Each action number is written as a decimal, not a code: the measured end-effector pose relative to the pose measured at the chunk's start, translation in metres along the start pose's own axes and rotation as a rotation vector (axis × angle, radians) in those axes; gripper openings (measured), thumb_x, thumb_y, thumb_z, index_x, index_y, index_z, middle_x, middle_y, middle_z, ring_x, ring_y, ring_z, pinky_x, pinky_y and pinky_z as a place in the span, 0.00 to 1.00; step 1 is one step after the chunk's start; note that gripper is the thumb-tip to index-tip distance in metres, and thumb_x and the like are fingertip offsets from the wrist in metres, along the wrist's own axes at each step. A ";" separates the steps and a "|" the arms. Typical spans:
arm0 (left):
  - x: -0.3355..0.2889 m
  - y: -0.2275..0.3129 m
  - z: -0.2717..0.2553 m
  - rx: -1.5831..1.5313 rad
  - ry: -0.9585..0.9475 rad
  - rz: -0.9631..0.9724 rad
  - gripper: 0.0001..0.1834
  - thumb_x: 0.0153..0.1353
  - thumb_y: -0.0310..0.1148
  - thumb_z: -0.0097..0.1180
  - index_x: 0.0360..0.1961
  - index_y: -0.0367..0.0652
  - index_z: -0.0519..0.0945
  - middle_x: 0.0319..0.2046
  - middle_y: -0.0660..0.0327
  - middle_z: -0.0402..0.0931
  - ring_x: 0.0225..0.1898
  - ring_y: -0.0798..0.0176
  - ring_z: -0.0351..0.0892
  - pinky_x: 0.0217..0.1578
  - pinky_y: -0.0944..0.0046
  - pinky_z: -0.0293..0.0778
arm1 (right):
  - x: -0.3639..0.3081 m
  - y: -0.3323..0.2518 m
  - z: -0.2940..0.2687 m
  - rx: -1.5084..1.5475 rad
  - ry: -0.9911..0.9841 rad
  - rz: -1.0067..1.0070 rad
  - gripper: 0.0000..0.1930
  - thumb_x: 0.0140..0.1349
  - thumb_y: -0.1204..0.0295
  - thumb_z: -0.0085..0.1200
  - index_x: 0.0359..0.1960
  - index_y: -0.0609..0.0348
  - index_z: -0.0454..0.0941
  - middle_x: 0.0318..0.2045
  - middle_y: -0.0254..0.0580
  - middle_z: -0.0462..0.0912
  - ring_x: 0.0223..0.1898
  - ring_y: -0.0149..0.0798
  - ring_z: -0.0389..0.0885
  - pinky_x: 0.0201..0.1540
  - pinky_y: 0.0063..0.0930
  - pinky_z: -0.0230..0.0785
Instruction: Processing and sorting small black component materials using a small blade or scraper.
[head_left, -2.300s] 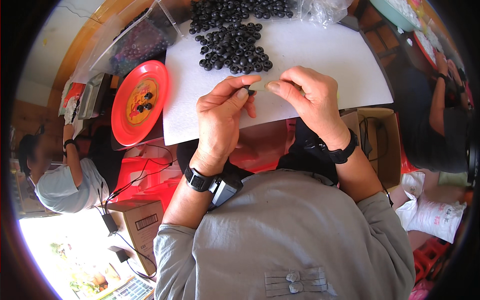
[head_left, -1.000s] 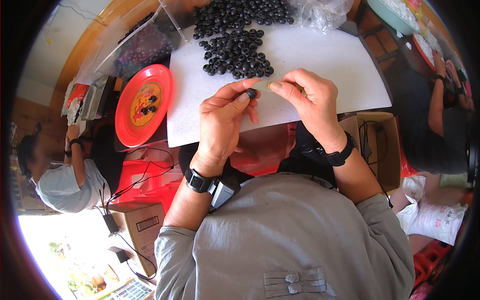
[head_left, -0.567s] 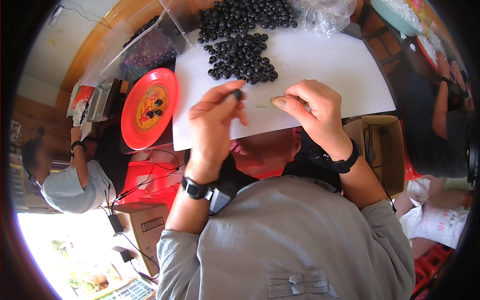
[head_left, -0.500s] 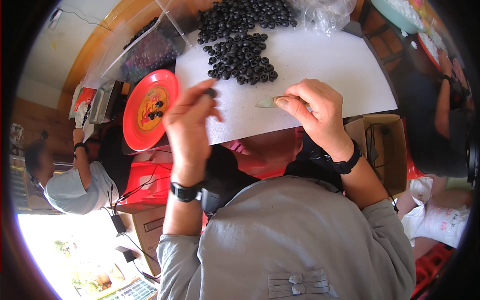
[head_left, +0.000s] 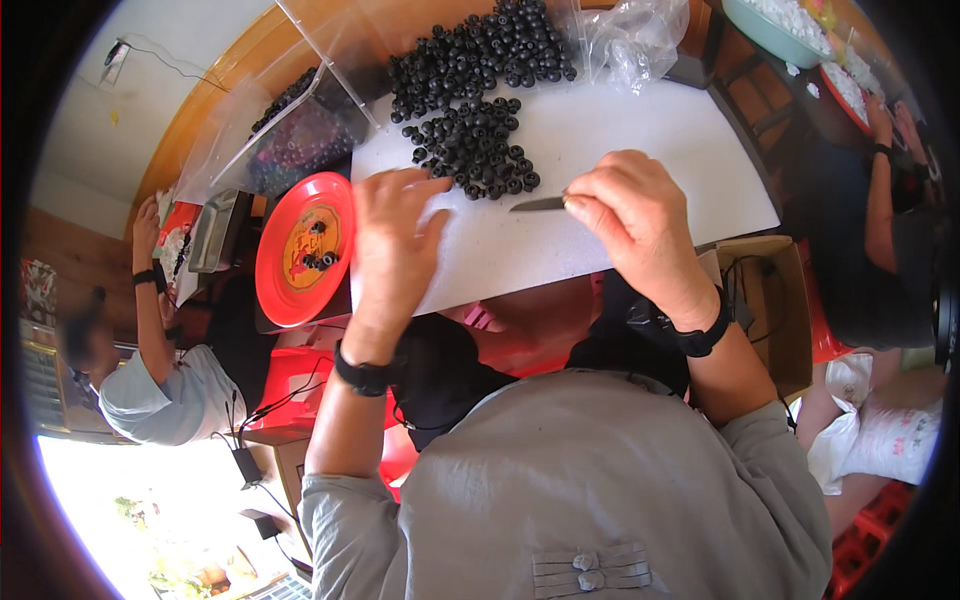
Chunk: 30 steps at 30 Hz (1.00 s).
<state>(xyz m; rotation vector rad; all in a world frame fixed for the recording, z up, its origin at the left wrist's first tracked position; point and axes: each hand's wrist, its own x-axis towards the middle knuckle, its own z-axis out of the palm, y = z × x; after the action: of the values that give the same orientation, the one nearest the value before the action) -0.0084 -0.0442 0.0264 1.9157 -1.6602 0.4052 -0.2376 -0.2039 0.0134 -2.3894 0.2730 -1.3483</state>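
Knife (head_left: 538,205) slim, dark, pointed; beads (head_left: 468,148) black, round, holed.

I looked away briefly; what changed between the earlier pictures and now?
The left hand moved left toward the red plate and opened, releasing what it held; the plate's black beads look more numerous. The right hand still holds the knife; the bead pile stays.

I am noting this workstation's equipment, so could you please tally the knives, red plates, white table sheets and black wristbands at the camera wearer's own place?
Knife, in the right hand: 1
Red plate: 1
White table sheet: 1
Black wristbands: 2
Total: 5
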 end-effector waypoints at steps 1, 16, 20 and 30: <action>0.007 0.010 0.012 0.032 -0.016 0.094 0.22 0.56 0.24 0.71 0.54 0.46 0.86 0.57 0.55 0.81 0.63 0.43 0.71 0.64 0.49 0.70 | 0.002 0.002 -0.002 -0.053 0.030 0.012 0.04 0.62 0.76 0.67 0.34 0.59 0.84 0.28 0.40 0.79 0.33 0.46 0.78 0.39 0.38 0.69; 0.020 0.005 0.032 -0.063 -0.086 0.315 0.22 0.50 0.19 0.67 0.48 0.46 0.88 0.57 0.54 0.79 0.66 0.41 0.71 0.58 0.43 0.74 | -0.005 -0.002 -0.006 -0.102 0.100 0.206 0.03 0.62 0.73 0.68 0.35 0.53 0.84 0.26 0.36 0.80 0.29 0.44 0.80 0.34 0.39 0.69; 0.003 0.011 0.019 -0.147 0.004 0.157 0.19 0.47 0.17 0.68 0.43 0.43 0.87 0.52 0.53 0.80 0.59 0.42 0.74 0.54 0.48 0.76 | 0.002 -0.004 0.004 -0.094 0.061 0.121 0.04 0.62 0.73 0.68 0.34 0.53 0.84 0.26 0.35 0.80 0.31 0.43 0.80 0.35 0.39 0.69; 0.007 0.027 0.036 -0.116 0.079 0.153 0.14 0.49 0.19 0.69 0.39 0.42 0.85 0.37 0.59 0.76 0.43 0.49 0.74 0.44 0.51 0.74 | -0.005 0.006 0.030 -0.292 0.011 0.053 0.04 0.63 0.74 0.65 0.36 0.52 0.82 0.30 0.35 0.79 0.35 0.45 0.78 0.39 0.41 0.67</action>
<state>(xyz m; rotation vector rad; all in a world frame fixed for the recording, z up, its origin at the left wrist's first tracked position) -0.0381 -0.0726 0.0078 1.6744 -1.7455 0.4295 -0.2147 -0.2006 -0.0074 -2.5884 0.5671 -1.3785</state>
